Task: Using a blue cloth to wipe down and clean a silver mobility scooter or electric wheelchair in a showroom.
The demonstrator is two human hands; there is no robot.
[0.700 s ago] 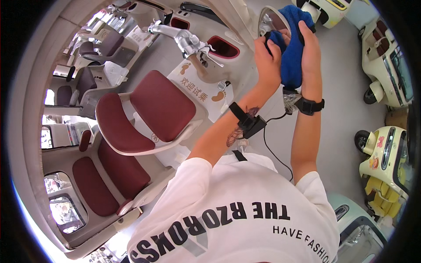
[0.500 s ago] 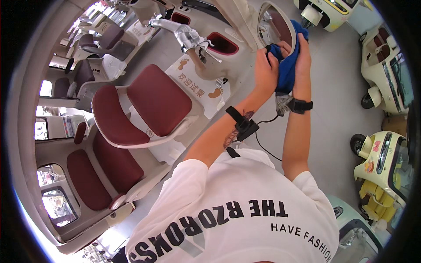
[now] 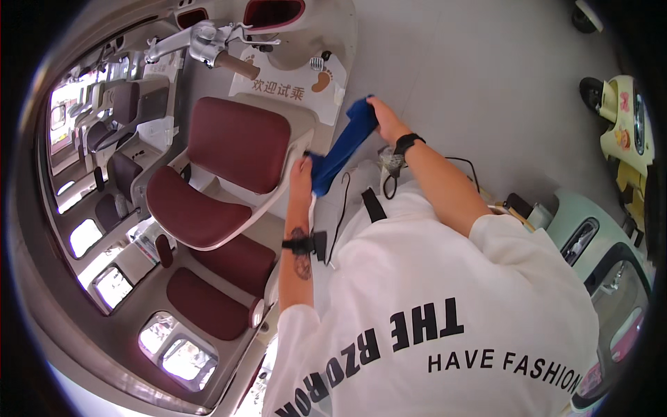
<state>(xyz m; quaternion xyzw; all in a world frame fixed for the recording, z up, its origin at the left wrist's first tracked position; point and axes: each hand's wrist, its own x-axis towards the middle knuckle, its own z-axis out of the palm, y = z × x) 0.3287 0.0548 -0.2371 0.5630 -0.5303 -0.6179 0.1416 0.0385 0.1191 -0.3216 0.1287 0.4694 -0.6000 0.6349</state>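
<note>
A blue cloth (image 3: 345, 149) is stretched between my two hands, slanting from lower left to upper right. My left hand (image 3: 301, 182) grips its lower left end, close beside the maroon front seat (image 3: 240, 144) of a small vehicle. Its upper right end is pinched in my right hand (image 3: 389, 124), which is over the grey floor. Black straps with small devices circle both of my wrists, and a dark cable hangs near each.
On the left is the vehicle's open cabin, with a silver handlebar (image 3: 201, 43), a floor mat (image 3: 292, 80) and a maroon rear bench (image 3: 208, 306). A pale green vehicle (image 3: 580, 226) stands close on my right; a cream-yellow one (image 3: 622, 125) is farther right.
My hands have come away from the round mirror, back toward my body and to the left. The cloth, bunched at the mirror before, is now drawn out between them.
</note>
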